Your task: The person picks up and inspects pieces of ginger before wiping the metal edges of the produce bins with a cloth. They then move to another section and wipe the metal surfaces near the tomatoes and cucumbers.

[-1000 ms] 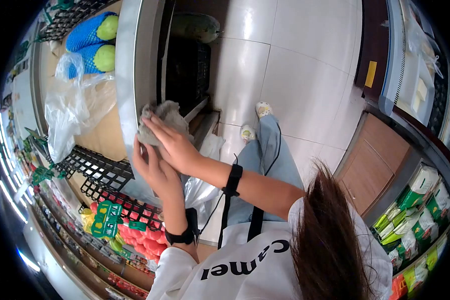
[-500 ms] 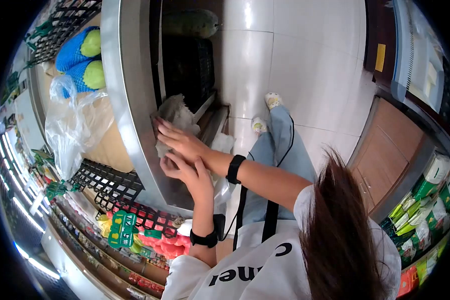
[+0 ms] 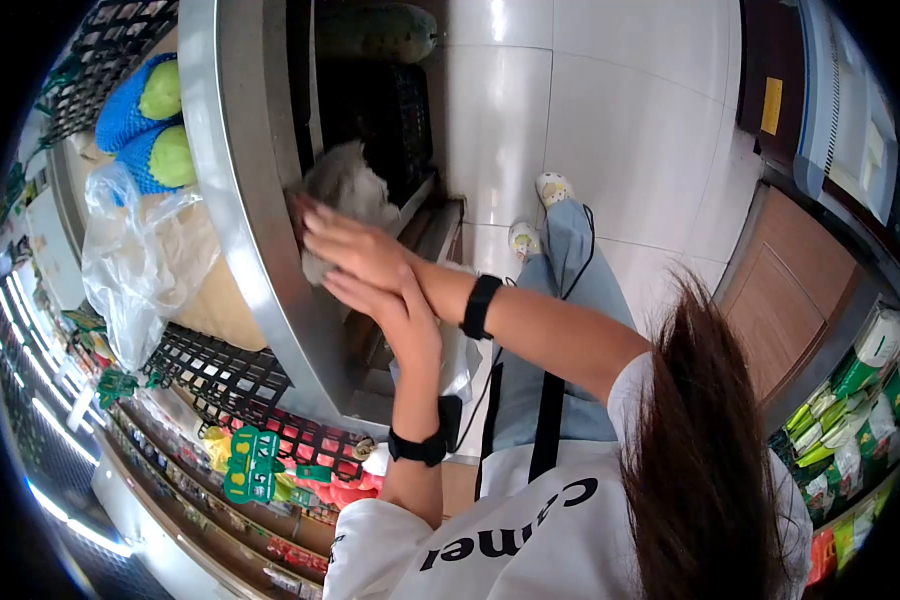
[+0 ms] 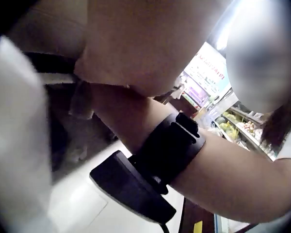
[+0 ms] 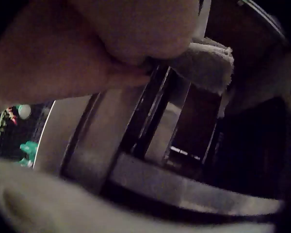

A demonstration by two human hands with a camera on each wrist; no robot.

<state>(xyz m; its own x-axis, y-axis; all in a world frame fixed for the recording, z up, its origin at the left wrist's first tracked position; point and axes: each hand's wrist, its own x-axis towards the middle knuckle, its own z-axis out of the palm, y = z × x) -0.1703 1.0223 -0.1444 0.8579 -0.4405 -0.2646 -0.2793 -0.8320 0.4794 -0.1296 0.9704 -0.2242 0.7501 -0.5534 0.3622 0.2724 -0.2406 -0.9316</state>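
In the head view a grey, fluffy cloth [image 3: 348, 188] lies against the side of a metal-edged display stand. My right hand [image 3: 358, 252] presses on it with the fingers stretched out, cloth showing on both sides of them. My left hand [image 3: 402, 312] rests against the right hand near its wrist, fingers fairly straight. In the left wrist view the left hand [image 4: 140, 43] fills the top, above the strapped right forearm [image 4: 228, 167]. The right wrist view shows the cloth [image 5: 203, 63] beside skin, over dark metal rails; its fingertips are hidden.
The stand's metal rim [image 3: 232, 215] runs along the left, with netted green fruit [image 3: 170, 155], a clear plastic bag [image 3: 135, 265] and a black basket [image 3: 210, 370] beyond it. A dark crate [image 3: 380, 120] and a large green melon [image 3: 385, 30] sit below. Tiled floor [image 3: 630, 130] lies right.
The right hand has moved off the rim onto the stand's inner side with the cloth, then slightly up in view. The left hand has come against the right wrist. The view has shifted.
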